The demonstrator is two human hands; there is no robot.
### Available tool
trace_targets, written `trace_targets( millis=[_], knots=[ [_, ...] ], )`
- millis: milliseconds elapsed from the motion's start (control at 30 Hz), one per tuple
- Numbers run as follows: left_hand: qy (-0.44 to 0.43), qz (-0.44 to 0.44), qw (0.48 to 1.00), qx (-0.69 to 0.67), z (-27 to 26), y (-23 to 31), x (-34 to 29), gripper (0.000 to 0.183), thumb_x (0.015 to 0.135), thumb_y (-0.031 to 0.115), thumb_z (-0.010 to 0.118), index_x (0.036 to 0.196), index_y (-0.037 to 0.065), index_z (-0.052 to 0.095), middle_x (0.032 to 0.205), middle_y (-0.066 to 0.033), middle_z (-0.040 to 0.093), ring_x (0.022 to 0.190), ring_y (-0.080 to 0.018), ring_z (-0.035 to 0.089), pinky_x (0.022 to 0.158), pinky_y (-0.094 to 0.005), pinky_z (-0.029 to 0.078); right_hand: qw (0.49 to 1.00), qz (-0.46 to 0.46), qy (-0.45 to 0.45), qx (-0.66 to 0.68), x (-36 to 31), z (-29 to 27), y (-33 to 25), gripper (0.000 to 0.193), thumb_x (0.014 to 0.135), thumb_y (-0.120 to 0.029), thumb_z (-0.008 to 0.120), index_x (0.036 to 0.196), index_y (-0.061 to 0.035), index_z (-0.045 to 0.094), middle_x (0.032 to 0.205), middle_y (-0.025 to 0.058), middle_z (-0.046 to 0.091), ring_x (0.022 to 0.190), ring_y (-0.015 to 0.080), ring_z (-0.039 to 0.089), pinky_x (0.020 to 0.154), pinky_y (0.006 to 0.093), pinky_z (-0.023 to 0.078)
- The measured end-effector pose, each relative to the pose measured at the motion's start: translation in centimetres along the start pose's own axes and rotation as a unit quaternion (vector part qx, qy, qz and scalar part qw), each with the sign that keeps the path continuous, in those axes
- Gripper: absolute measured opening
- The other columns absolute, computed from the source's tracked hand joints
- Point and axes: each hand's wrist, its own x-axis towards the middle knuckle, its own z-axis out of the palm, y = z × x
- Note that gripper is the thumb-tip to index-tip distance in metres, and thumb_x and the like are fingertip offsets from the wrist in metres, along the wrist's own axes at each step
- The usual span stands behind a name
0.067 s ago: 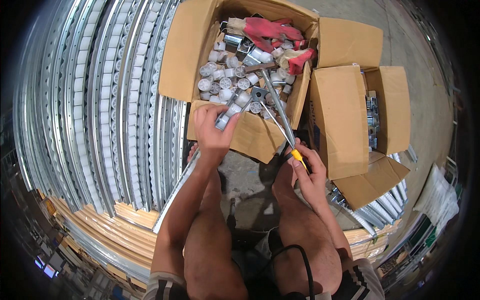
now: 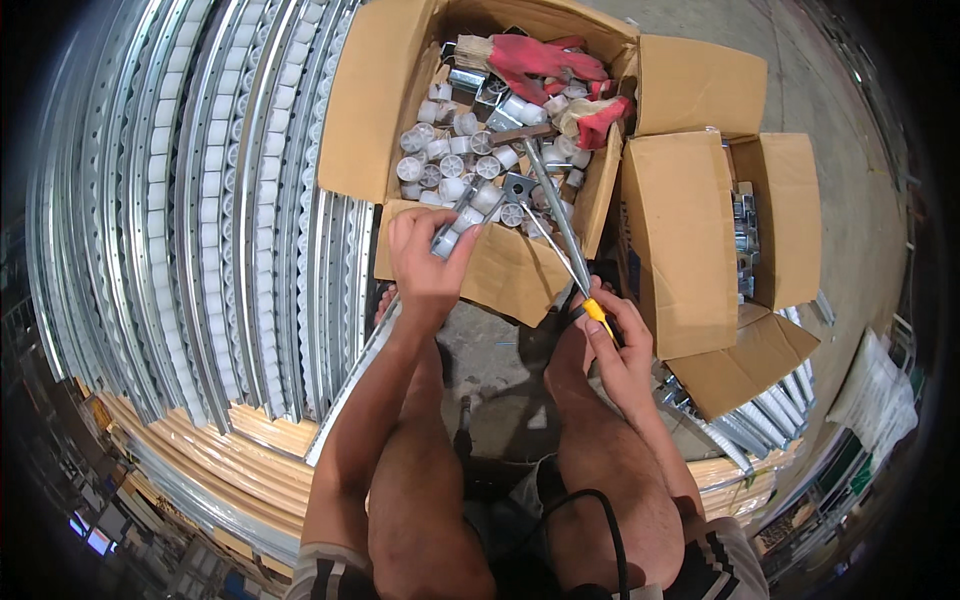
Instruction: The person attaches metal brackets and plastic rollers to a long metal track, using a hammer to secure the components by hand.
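My left hand (image 2: pixel 425 250) pinches a short metal channel piece with white rollers (image 2: pixel 458 228) over the near edge of an open cardboard box (image 2: pixel 350 110). In my right hand (image 2: pixel 622 340) is a screwdriver (image 2: pixel 598 314) with a yellow handle, its thin shaft pointing up and left over the box. Beside that shaft lies a hammer (image 2: pixel 553 195), head among the box's contents and grey handle reaching down to my right hand; whether my fingers also hold it I cannot tell. Loose white rollers (image 2: pixel 452 165) and metal brackets (image 2: pixel 517 187) fill the box.
Red-and-cream work gloves (image 2: pixel 545 62) lie in the box's far part. To the right stands a second open box (image 2: pixel 685 245) holding metal parts. Long metal roller tracks (image 2: pixel 215 200) cover the left side. My knees flank the floor (image 2: pixel 500 370) below the box.
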Motion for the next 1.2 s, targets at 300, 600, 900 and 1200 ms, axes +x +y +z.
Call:
trace_targets(
  millis=[300, 600, 900, 1200],
  knots=[
    [-0.010, -0.088, 0.991, -0.099, 0.3, -0.9, 0.0, 0.019, 0.084, 0.012, 0.080, 0.092, 0.000, 0.069, 0.096, -0.0123, 0.061, 0.092, -0.0264, 0.058, 0.084, -0.0363, 0.046, 1.000, -0.003, -0.005, -0.006, 0.1, 0.0, -0.4, 0.031, 0.092, -0.005, 0.064, 0.123, -0.0004, 0.065, 0.101, 0.0129, 0.064, 0.096, 0.0235, 0.063, 0.089, 0.0330, 0.049],
    [-0.006, -0.092, 0.988, -0.126, 0.3, -0.6, 0.0, 0.012, 0.094, 0.008, 0.068, 0.097, -0.003, 0.067, 0.095, -0.0133, 0.060, 0.088, -0.0238, 0.059, 0.080, -0.0326, 0.048, 0.999, -0.013, -0.028, 0.014, 0.0, -0.3, -0.6, 0.031, 0.093, -0.008, 0.064, 0.123, 0.0005, 0.064, 0.104, 0.0135, 0.065, 0.097, 0.0247, 0.063, 0.090, 0.0339, 0.049],
    [-0.015, -0.044, 0.998, -0.050, -0.6, 0.2, 0.3, 0.010, 0.091, 0.006, 0.068, 0.093, -0.003, 0.066, 0.092, -0.0147, 0.059, 0.086, -0.0284, 0.060, 0.078, -0.0351, 0.049, 1.000, -0.011, -0.027, 0.009, 0.1, -0.2, -0.4, 0.032, 0.092, -0.006, 0.064, 0.123, 0.0003, 0.064, 0.103, 0.0135, 0.065, 0.096, 0.0241, 0.063, 0.090, 0.0332, 0.049],
    [-0.076, -0.008, 0.996, -0.046, -1.7, -0.3, 1.3, 0.007, 0.088, 0.004, 0.065, 0.090, -0.003, 0.066, 0.092, -0.0163, 0.061, 0.087, -0.0336, 0.060, 0.080, -0.0414, 0.048, 1.000, -0.012, -0.027, 0.010, 0.0, -0.2, -0.6, 0.031, 0.092, -0.004, 0.064, 0.123, 0.0004, 0.065, 0.102, 0.0129, 0.065, 0.096, 0.0231, 0.063, 0.090, 0.0325, 0.048]
  ],
)
